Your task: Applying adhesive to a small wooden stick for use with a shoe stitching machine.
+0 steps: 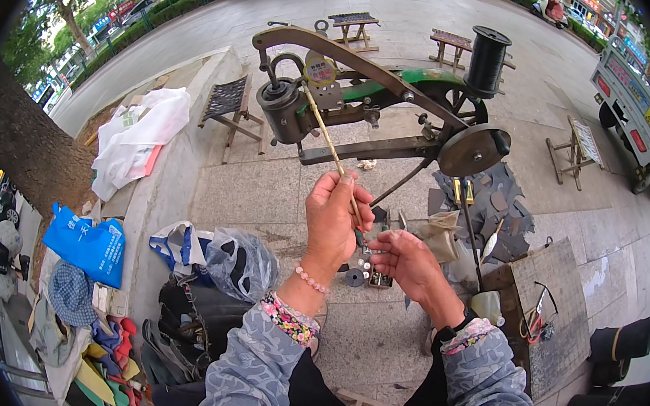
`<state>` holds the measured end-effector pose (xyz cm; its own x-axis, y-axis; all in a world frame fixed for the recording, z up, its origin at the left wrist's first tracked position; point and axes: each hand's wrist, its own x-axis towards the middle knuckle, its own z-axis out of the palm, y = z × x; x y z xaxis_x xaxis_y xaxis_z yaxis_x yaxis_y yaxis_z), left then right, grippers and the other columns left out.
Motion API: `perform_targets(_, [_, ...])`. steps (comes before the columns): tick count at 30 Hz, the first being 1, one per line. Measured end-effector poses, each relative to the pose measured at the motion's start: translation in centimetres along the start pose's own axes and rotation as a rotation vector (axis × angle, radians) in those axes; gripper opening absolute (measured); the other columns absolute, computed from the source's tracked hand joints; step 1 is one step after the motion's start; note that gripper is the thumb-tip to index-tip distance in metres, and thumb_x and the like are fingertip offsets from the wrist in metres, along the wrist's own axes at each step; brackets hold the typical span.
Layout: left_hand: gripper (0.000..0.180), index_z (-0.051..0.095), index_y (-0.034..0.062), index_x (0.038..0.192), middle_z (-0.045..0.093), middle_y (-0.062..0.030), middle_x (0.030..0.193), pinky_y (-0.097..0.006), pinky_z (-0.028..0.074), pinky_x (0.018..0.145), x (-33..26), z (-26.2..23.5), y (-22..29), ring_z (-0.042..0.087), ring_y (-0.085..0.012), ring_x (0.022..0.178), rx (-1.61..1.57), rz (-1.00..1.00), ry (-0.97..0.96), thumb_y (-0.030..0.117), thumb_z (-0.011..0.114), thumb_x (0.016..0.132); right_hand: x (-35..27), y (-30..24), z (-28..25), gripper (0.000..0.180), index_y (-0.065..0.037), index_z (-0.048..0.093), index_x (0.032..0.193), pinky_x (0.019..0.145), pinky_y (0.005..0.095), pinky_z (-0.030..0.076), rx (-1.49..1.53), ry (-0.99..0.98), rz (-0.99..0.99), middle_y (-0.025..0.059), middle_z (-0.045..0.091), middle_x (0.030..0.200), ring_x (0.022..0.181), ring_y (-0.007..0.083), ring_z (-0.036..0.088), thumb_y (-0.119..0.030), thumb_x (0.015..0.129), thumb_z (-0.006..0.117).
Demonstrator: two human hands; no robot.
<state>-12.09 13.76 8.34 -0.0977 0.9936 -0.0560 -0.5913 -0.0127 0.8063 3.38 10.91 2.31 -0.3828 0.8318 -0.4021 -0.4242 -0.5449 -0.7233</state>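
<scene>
In front of me my left hand (332, 218) pinches a thin tan stick-like strip (324, 129) between thumb and fingers. Its far end reaches up beside the head of a hand-cranked shoe-repair sewing machine (382, 148). The near end pokes out below my fingers, with a small reddish tip. Just right of that end is my right hand (409, 267), its fingers curled and the thumb close to the index fingertip. Whatever it may hold is too small to make out. A large spool of black thread (488, 62) tops the machine's right side, above a round metal wheel (475, 149).
Below my hands lies a box of small parts (380, 279). Dark sheet scraps (502, 209) lie to the right, near a wooden board (552, 291) with scissors (536, 323). Bags, including a blue one (86, 245), and cloth are at left. Folding stools (230, 106) stand around.
</scene>
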Motion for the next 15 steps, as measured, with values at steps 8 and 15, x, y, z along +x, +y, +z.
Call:
perform_targets(8, [0.016,0.05,0.0039,0.094,0.059,-0.0088,0.069,-0.025,0.046,0.039,-0.2,0.4,-0.6,0.057,-0.0141,0.047,-0.013,-0.015,0.013,0.02,0.049,0.093,0.2,0.1,0.0,0.026,-0.003,0.052,0.108,0.072,0.0287,0.048,-0.01,0.002,0.002,0.0089,0.061,0.1,0.08,0.0155,0.058,-0.024,0.094,0.044])
perform_targets(15, [0.013,0.048,0.0037,0.094,0.058,-0.0103,0.07,-0.03,0.049,0.043,-0.5,0.4,-1.1,0.058,-0.0178,0.05,-0.013,-0.075,-0.009,0.016,0.049,0.092,-0.1,0.0,0.3,0.026,-0.004,0.052,0.108,0.072,0.0286,0.047,-0.018,0.002,0.003,0.0086,0.061,0.1,0.08,0.0154,0.058,-0.024,0.094,0.045])
